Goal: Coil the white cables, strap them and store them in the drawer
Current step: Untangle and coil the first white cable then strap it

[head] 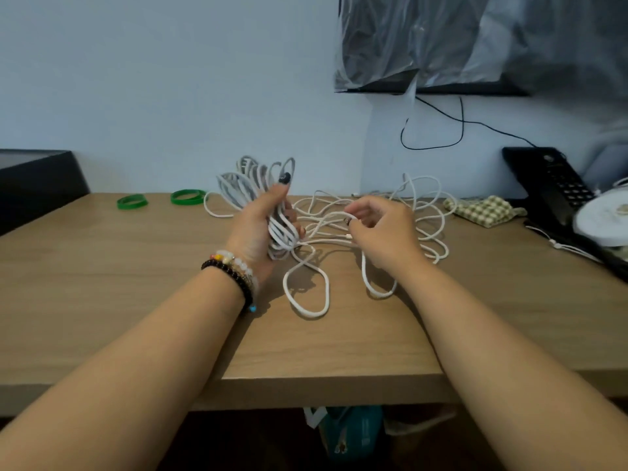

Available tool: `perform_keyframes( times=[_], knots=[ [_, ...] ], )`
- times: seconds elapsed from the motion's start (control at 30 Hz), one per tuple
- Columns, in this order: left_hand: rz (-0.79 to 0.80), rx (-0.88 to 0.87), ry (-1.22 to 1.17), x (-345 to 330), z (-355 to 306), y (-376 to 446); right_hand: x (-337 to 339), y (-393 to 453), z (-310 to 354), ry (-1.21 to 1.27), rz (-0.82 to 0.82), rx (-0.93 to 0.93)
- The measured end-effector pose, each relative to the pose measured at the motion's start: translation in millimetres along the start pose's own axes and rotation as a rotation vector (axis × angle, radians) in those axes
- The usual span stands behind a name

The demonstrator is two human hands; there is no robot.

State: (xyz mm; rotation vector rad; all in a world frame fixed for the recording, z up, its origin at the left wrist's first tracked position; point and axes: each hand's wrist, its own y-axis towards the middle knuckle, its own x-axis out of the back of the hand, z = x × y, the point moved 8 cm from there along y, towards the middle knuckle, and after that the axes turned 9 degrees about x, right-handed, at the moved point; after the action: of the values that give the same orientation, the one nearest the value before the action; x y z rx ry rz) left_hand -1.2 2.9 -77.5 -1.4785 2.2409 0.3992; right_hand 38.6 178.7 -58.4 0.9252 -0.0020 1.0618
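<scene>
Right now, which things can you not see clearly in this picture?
Head view only:
- drawer: not visible.
- left hand fingertips: behind the coiled cable.
- loose cable ends: lost in tangle.
- white reel: cut by right edge.
- bag under table: dark, partly hidden.

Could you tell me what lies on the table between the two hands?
In the head view, loose white cable runs across the table from the coil in the left hand to the right hand.

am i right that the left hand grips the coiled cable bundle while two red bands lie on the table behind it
Not quite: the head view shows the two bands are green, not red. The left hand does grip the coiled cable bundle, and the bands lie on the table behind it.
</scene>
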Motion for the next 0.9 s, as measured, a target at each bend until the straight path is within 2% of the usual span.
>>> perform_keyframes(
  times=[0.07,0.13,0.27,0.33,0.4,0.5,0.57,0.7,0.9],
  knots=[
    [-0.146,-0.004,0.254,10.8,7.2,-3.4,-1.4,-4.5,1.3,-0.247,0.121,0.072],
    [-0.208,-0.028,0.418,13.2,5.1,-11.6,-2.9,-7.7,2.5,-0.481,0.253,0.113],
    [-0.191,-0.079,0.47,3.3,-5.4,-27.2,15.8,-15.0,-9.6,-0.816,0.378,-0.145],
    [-0.186,-0.099,0.521,-2.6,-11.6,-37.4,30.8,-18.2,-14.8,-0.907,0.427,-0.252],
    [-0.189,-0.132,0.569,-4.0,-20.2,-46.0,48.9,-21.9,-18.5,-0.859,0.445,-0.331],
    [-0.224,-0.171,0.595,3.3,-35.8,-59.2,81.1,-22.2,-24.8,-0.707,0.386,-0.443],
    [-0.247,-0.166,0.576,9.8,-43.3,-66.8,92.2,-26.2,-24.6,-0.501,0.346,-0.535],
    [-0.253,-0.14,0.556,6.3,-53.9,-82.7,100.1,-31.7,-0.8,-0.034,0.155,-0.698],
    [-0.228,-0.177,0.598,-16.1,-66.9,-103.8,118.6,5.2,65.3,0.044,-0.003,-0.533]
  ],
)
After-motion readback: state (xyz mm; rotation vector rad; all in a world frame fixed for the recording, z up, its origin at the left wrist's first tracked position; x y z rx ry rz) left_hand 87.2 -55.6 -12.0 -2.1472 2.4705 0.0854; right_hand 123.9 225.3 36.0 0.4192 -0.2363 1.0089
